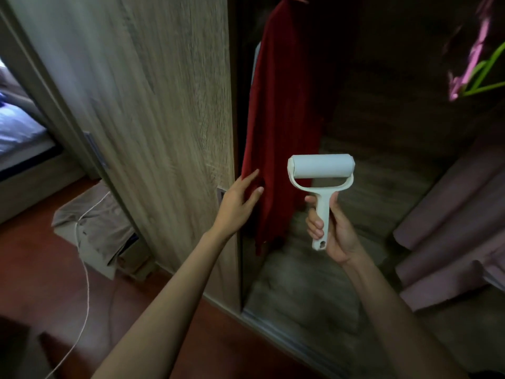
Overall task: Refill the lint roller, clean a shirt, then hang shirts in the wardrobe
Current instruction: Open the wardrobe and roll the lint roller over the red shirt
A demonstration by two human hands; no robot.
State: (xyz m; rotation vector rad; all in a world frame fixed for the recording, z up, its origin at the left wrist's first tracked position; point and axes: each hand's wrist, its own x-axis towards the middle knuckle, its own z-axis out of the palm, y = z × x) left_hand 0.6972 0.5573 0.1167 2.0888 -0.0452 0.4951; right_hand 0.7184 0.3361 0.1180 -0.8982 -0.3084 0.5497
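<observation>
- Your left hand (240, 201), fingers straight, touches the hanging dark red shirt (281, 119).
- Your right hand (338, 234) grips the white plastic lint roller (321, 167) by its handle.

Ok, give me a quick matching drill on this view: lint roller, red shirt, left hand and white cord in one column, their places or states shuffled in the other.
Column one:
1. lint roller
2. red shirt
3. left hand
4. white cord

Column two:
A. trails across the floor
B. held by its handle in the right hand
C. hangs inside the wardrobe
D. fingers straight, touching the red shirt

Pairs: 1-B, 2-C, 3-D, 4-A.
</observation>
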